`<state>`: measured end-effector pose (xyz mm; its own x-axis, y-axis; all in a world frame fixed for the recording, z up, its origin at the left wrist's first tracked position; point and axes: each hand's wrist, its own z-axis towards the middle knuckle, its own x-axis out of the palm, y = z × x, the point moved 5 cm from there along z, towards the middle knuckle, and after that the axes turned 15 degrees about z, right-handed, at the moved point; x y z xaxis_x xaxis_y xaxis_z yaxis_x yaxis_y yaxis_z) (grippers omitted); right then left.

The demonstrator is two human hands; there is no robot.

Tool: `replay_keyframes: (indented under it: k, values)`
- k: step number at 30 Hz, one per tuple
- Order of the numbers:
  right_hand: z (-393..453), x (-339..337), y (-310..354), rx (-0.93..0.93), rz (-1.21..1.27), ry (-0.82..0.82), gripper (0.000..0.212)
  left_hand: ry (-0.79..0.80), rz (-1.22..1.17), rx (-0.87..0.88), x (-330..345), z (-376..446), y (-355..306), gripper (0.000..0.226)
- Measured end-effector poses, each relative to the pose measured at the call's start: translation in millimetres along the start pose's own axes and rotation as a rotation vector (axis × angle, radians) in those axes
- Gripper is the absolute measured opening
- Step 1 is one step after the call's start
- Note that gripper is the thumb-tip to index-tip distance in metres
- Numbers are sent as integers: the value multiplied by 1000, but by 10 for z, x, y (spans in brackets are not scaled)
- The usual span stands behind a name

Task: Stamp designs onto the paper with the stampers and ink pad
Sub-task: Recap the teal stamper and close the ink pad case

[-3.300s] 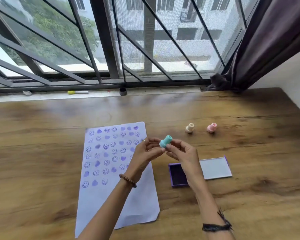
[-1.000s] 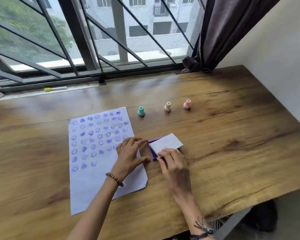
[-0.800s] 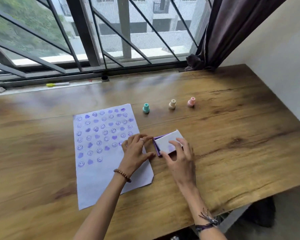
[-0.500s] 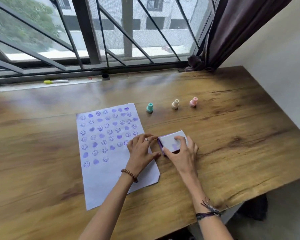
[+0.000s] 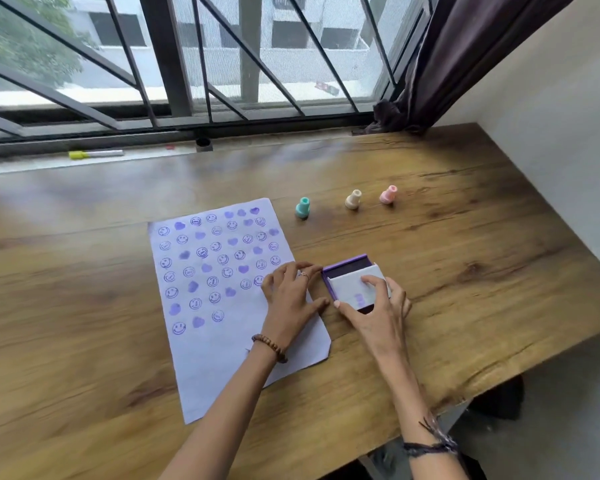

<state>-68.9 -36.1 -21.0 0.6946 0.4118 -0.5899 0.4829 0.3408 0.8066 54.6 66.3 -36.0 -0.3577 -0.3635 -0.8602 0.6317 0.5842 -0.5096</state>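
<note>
A white paper [image 5: 222, 341] covered with purple smiley and heart prints lies on the wooden table [image 5: 465, 271]. To its right sits the purple ink pad [image 5: 349, 263], its white lid lowered almost fully over it. My right hand [image 5: 374, 306] presses down on that lid with spread fingers. My left hand [image 5: 291, 296] rests flat on the paper's right edge, touching the pad's left side. Three stampers stand in a row behind: teal [image 5: 302, 207], cream [image 5: 353, 199] and pink [image 5: 388, 195].
A yellow-capped marker [image 5: 96, 154] lies on the window sill behind the table. Window bars and a dark curtain [image 5: 465, 46] rise at the back. A white wall runs along the table's right side, and the table's front edge drops off at lower right.
The teal stamper went from my hands to the table beside the other two. My right hand folded the ink pad's lid over, and it now lies nearly flat on the pad.
</note>
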Motion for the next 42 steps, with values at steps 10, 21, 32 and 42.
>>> replay_keyframes:
  k: [10, 21, 32, 42]
  values:
    - [127, 25, 43, 18, -27, 65, 62, -3, 5, 9, -17, -4, -11, 55]
    - [156, 31, 60, 31, -30, 114, 63, -36, 16, -2, -26, -10, -9, 51]
    - [138, 16, 46, 17, -50, 122, 65, -49, 58, -3, 1, 1, 9, 62]
    - [262, 39, 99, 25, -144, 114, 69, -81, 49, 0, -13, -10, 3, 60]
